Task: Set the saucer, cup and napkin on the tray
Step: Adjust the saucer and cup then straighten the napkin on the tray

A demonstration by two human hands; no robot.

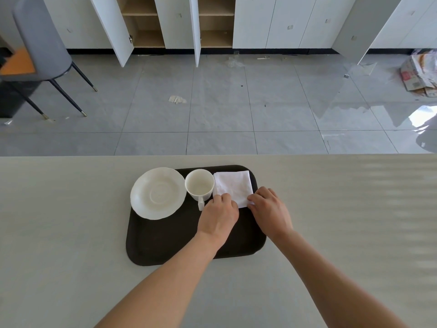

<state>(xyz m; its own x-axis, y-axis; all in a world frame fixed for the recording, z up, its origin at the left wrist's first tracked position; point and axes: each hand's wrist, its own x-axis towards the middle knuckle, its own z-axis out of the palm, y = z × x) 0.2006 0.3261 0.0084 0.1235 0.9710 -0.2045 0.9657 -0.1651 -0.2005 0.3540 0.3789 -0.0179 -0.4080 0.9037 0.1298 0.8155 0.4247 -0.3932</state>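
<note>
A dark brown tray [165, 240] lies on the pale table. On its far left sits a white saucer [158, 192], overhanging the tray's left rim. A white cup [199, 187] stands upright to the right of the saucer, handle toward me. A folded white napkin [233, 187] lies flat in the tray's far right corner. My left hand [218, 217] pinches the napkin's near left corner, close to the cup handle. My right hand [270, 210] pinches its near right corner. Both hands cover the napkin's near edge.
The table [71, 233] stretches wide on both sides of the tray, its far edge just beyond the tray. Past it is a grey tiled floor, a grey chair [40, 43] at far left, white cabinets with open doors, and cardboard [418, 74] at far right.
</note>
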